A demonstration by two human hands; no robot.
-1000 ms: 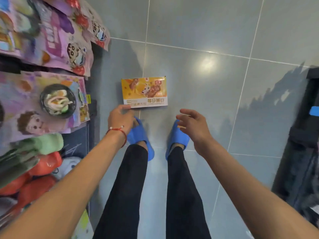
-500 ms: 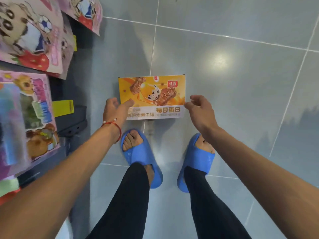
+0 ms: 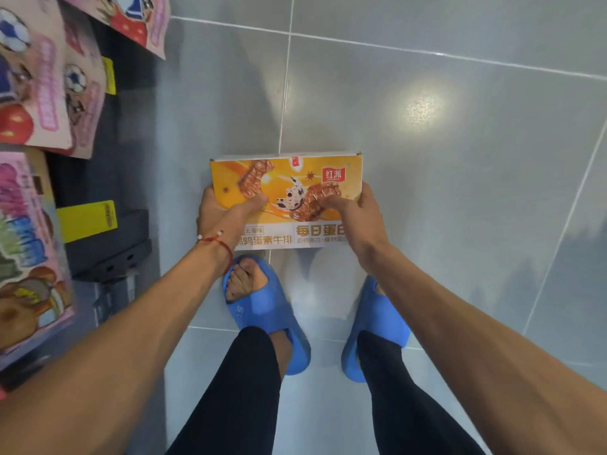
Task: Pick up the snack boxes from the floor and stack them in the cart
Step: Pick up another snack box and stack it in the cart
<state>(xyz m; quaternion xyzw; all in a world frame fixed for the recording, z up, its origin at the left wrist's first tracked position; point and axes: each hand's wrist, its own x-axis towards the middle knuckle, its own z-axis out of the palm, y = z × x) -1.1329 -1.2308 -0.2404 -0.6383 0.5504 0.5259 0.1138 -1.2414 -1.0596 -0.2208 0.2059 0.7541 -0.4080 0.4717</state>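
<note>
The orange snack box (image 3: 285,178) sits at the grey tiled floor (image 3: 443,192), just beyond the blue slippers (image 3: 262,310), between both hands. The left hand (image 3: 216,215) clasps its left end, thumb across the top, fingers (image 3: 206,197) curled round the edge. The right hand (image 3: 358,218) clasps the right end likewise. At the far left, shelves (image 3: 108,231) hold cartoon-printed packs (image 3: 36,80).

A snack box (image 3: 289,182), orange and printed with meat skewers, is gripped at both short ends by the left hand (image 3: 215,213) and the right hand (image 3: 359,213), thumbs on top. Blue slippers (image 3: 262,313) stand on the grey tiled floor (image 3: 460,192).
</note>
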